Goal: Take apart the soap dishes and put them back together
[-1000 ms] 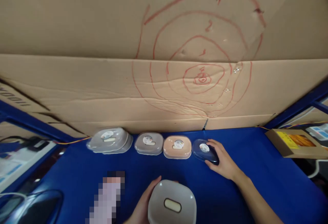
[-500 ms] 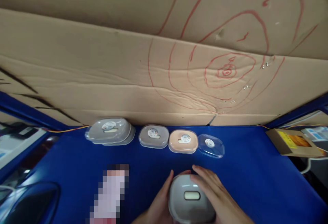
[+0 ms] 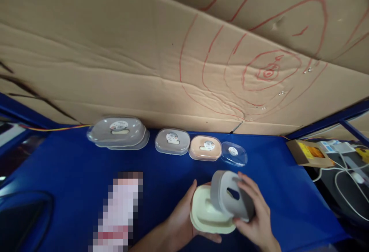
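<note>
Near the front of the blue table, my left hand (image 3: 183,215) is wrapped round a pale green oval tray (image 3: 213,223) from the left and below. My right hand (image 3: 258,211) grips a grey oval cover (image 3: 232,196) with a slot in it, tilted above the tray's right side. The cover's far edge overlaps the tray. Behind them stand a clear lid (image 3: 236,154) with a round label, a peach container (image 3: 198,150) and a grey container (image 3: 161,140). Further left, larger grey containers (image 3: 132,129) are stacked under clear lids.
A cardboard panel (image 3: 115,63) with red curves rises behind the blue table (image 3: 161,175). A pixelated item (image 3: 121,206) lies at the left front. At the right are an open carton (image 3: 300,154) and white cables (image 3: 340,167).
The grey cover has been lifted and tilted to the right by my right hand, showing the pale green tray in my left hand. The camera view has shifted and turned slightly.
</note>
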Demonstrator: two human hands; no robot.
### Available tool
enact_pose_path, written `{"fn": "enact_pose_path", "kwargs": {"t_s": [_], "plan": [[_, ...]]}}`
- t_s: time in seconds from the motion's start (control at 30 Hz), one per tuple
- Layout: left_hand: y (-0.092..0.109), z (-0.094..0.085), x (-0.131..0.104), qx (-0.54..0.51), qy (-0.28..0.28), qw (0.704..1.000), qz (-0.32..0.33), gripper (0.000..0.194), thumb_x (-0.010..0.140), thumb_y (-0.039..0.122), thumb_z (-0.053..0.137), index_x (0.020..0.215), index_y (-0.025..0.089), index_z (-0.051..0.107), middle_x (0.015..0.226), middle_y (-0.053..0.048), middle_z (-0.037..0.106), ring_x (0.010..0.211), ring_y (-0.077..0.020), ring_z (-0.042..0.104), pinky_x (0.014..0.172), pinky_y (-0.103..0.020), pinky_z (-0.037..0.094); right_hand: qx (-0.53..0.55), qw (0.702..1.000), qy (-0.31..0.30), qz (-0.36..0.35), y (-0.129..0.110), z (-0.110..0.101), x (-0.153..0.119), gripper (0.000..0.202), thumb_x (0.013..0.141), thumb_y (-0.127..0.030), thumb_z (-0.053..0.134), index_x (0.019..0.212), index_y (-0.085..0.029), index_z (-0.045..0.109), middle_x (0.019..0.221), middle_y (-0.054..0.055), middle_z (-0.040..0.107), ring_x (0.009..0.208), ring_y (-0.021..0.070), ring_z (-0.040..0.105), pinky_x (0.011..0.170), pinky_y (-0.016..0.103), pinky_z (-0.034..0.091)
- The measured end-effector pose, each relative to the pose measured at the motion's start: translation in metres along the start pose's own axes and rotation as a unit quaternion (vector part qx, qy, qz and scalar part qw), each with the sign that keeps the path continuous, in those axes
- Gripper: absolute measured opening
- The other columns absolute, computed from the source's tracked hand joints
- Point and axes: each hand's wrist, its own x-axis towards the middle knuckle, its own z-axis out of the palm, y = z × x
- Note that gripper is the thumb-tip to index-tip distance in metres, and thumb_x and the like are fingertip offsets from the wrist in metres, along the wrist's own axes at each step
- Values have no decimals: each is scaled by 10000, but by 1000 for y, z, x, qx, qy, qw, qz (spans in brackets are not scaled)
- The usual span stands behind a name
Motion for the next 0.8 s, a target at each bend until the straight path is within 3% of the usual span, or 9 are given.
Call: {"fn": "enact_pose_path", "kwargs": {"t_s": [0.07,0.17,0.3,0.4,0.5,0.6,0.67,0.73,0.8], "plan": [[-2,2,1,55,45,997,8,713,973,746,475,1483,255,568,1368,-176,726,1125,-424,747,665,-440,634,-37,999,-11,6,23,-13,9,694,911,-635,703,1490,-298,521,1529,185,554,1388,470,557,1046,682,540],[-9,6,3,152,128,980,29,691,958,767,479,1389,253,646,1327,-156,744,1088,-409,748,575,-377,607,-66,995,-74,-11,54,-22,20,668,912,-527,755,1495,-311,512,1548,163,534,1391,437,555,1068,648,538],[-20,7,1,325,210,914,122,556,982,687,534,1277,263,740,1229,-104,782,1142,-325,701,903,-379,581,-88,983,-157,-46,74,-9,23,724,897,-509,787,1532,-346,478,1585,141,503,1438,438,507,1119,653,489],[-27,6,-5,429,224,857,179,465,1025,572,545,1387,321,694,1241,-80,775,1175,-299,681,1056,-380,508,-94,980,-171,-45,78,2,22,752,903,-544,777,1556,-371,448,1606,132,488,1451,448,489,1130,679,444],[-29,4,-12,496,211,798,270,458,1006,448,631,1449,334,654,1427,-94,683,1320,-318,613,1181,-409,422,-83,981,-171,-32,80,2,23,764,925,-641,702,1585,-376,423,1646,126,444,1479,465,447,1143,696,400],[-26,2,-16,578,161,738,310,537,957,352,711,1485,314,624,1597,-122,536,1486,-362,467,1260,-456,339,-60,989,-132,-23,79,-5,24,667,1009,-686,501,1576,-336,457,1645,142,435,1492,465,427,1137,705,393],[-23,0,-17,625,145,698,316,576,940,314,733,1501,307,605,1629,-138,487,1519,-364,423,1267,-462,328,-44,997,-63,-6,77,-8,24,536,1061,-604,432,1495,-313,549,1559,155,525,1444,435,494,1097,677,452],[-22,-4,-17,626,169,677,349,460,972,312,686,1430,286,653,1509,-158,583,1413,-326,531,1193,-424,414,-25,999,27,19,75,-8,21,358,1081,-468,470,1341,-299,649,1349,151,670,1281,374,642,989,594,555],[-22,-8,-15,591,210,679,382,252,1033,331,585,1230,257,724,1140,-119,720,1065,-241,677,947,-332,530,-7,994,102,41,76,-6,17,241,1092,-329,485,1251,-282,660,1012,89,737,939,269,750,777,448,618]]}}
